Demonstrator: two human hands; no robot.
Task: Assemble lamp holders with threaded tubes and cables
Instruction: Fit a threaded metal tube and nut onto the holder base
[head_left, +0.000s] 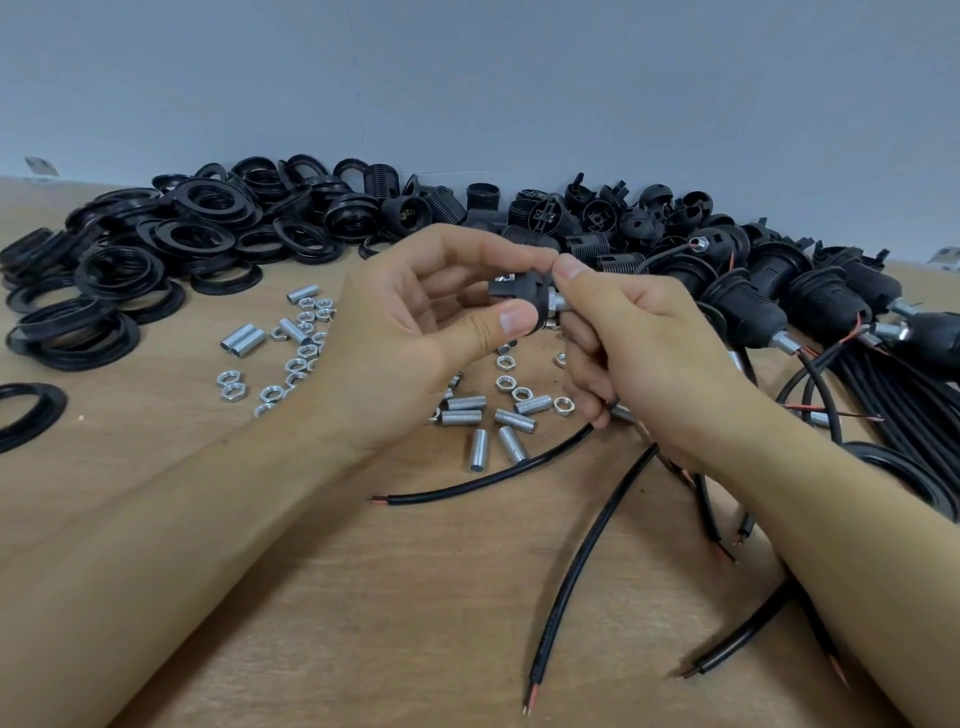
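Observation:
My left hand (415, 322) pinches a black lamp-holder cap (524, 288) between thumb and fingers, above the table's middle. My right hand (639, 348) pinches the silver threaded tube (560, 301) that sticks out of the cap's right side. The lower fingers of that hand also curl round a black cable (493, 478), which trails down-left to a bare red end. Loose threaded tubes (464, 417) and hex nuts (231, 383) lie scattered on the wood beneath both hands.
A heap of black rings (171, 244) fills the far left, loose holder bodies and caps (545, 213) the far middle. Assembled holders with cables (769, 306) lie at the right. More cut cables (587, 551) cross the near table. A grey wall stands behind.

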